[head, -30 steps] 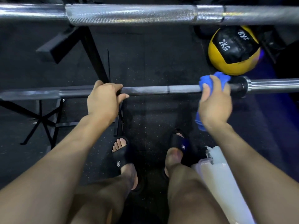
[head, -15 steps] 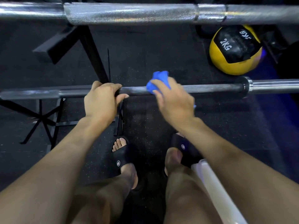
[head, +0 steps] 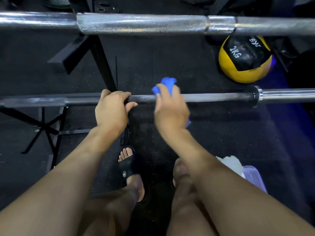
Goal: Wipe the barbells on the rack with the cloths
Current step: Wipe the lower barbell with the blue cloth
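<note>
Floor: dark rubber matting point(head: 213, 133) underfoot.
Left grip: my left hand point(head: 111, 109) clenched round the lower barbell point(head: 213, 97), steadying it.
Right grip: my right hand point(head: 170, 108) wraps the blue cloth point(head: 166, 84) around that barbell.
Risk: cloth slipping off (loose hold).
Beyond: upper barbell point(head: 139, 23) unwiped, I judge.

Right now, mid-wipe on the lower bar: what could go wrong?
1. The right hand with the cloth is close to the left hand gripping the bar; another stroke leftward could hit it.
2. The feet in open sandals lie under the bar; if it rolls off, toes are exposed.
</note>
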